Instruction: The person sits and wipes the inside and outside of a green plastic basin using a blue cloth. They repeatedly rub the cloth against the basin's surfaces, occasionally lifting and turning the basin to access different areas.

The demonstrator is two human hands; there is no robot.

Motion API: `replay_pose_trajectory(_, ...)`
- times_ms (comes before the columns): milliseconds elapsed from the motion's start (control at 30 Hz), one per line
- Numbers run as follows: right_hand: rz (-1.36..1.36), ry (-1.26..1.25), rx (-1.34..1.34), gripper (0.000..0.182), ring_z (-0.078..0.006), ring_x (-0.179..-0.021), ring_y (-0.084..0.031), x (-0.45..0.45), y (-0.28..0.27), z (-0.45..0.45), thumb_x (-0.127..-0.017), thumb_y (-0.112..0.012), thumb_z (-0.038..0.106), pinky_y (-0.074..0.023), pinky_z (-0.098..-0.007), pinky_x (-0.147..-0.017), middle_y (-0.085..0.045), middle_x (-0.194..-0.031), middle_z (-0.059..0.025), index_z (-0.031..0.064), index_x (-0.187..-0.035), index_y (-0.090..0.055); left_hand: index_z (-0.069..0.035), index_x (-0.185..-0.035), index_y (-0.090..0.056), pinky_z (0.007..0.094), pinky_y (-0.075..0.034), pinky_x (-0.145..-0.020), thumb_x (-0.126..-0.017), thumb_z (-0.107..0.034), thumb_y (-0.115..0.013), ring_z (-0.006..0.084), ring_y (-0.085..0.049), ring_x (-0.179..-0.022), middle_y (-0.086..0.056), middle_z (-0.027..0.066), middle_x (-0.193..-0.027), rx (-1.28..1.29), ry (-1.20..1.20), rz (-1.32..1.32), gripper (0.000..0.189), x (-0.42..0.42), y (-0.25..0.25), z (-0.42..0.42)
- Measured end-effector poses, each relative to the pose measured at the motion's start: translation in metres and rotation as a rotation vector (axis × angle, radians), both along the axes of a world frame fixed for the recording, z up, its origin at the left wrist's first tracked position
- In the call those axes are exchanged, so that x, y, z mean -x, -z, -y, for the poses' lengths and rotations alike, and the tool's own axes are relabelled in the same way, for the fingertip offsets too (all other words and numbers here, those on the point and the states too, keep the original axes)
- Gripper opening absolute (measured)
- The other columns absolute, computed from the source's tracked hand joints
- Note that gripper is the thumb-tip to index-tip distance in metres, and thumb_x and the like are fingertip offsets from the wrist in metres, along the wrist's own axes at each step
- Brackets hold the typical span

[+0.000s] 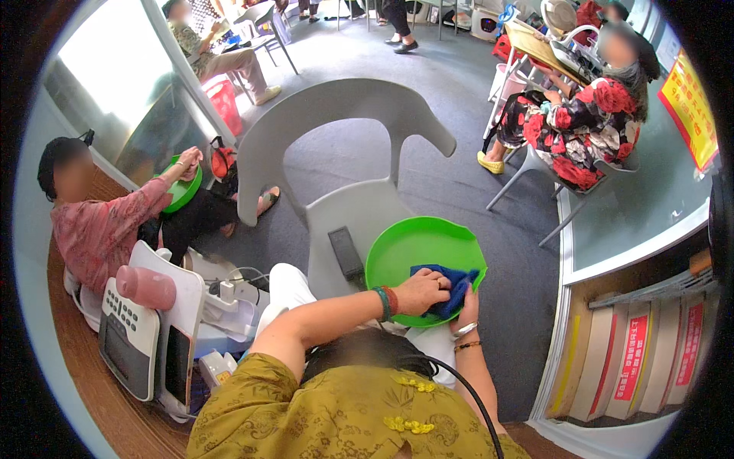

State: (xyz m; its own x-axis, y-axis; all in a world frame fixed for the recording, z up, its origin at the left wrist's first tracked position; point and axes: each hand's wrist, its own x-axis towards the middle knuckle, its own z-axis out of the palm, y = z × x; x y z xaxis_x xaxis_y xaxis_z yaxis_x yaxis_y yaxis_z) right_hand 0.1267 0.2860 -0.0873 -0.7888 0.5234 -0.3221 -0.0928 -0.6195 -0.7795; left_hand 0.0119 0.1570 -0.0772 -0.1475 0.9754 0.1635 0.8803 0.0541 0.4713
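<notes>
A bright green plastic basin [395,244] rests over my lap at the front of a grey chair seat, and a dark blue cloth [453,281] lies bunched inside its right part. My left hand [427,291], with a ring and green and red bracelets at the wrist, grips the cloth from above with curled fingers. At the basin's right rim, my right hand [469,310] holds the edge, its upper fingers against the cloth; the rest of its grip is hidden. A silver bangle and a beaded bracelet circle that wrist.
A grey plastic chair [350,212] faces me, bearing a black oblong object [346,252]. At left, a person holds another green basin [186,186] beside clustered devices and a pink bottle [146,287]. Another person sits at right near a folding table [536,49]. Carpeted stairs [625,356] lie lower right.
</notes>
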Motion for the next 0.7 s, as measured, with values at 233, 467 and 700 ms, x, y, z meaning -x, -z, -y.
replay_pose_trajectory(233, -0.026, -0.079, -0.036, 0.05, -0.0264, -0.119, -0.054, -0.007, 0.009, 0.0, -0.101, -0.047, 0.03, -0.046, -0.0412, -0.098, -0.052, -0.134, -0.0111, 0.007, -0.144, -0.036, -0.013, -0.1, -0.064, 0.0516, -0.035, -0.1, -0.072, -0.006, -0.062, 0.0302, -0.051, -0.115, -0.057, 0.0081, -0.114, 0.275, -0.22, -0.018, 0.028, 0.039, 0.015, 0.059)
replay_pose_trajectory(467, -0.042, -0.107, 0.001, 0.049, -0.0266, -0.118, -0.056, -0.006, 0.019, -0.003, -0.101, -0.046, 0.034, -0.0462, -0.0409, -0.1, -0.053, -0.133, -0.0127, 0.0062, -0.141, -0.038, -0.009, -0.116, -0.059, 0.0639, -0.027, -0.108, -0.067, -0.008, -0.069, 0.0371, -0.041, -0.13, -0.05, 0.0148, -0.128, -0.041, -0.069, 0.007, 0.05, 0.004, 0.005, 0.043)
replay_pose_trajectory(700, -0.126, -0.19, -0.108, 0.046, -0.0235, -0.117, -0.057, -0.001, -0.001, -0.006, -0.103, -0.042, 0.035, -0.0469, -0.0384, -0.1, -0.054, -0.131, -0.0111, 0.0065, -0.139, -0.041, -0.007, -0.118, -0.058, 0.0582, -0.025, -0.112, -0.07, -0.015, -0.068, 0.0326, -0.041, -0.131, -0.05, 0.013, -0.13, 0.013, 0.191, -0.04, 0.05, 0.016, -0.031, -0.015)
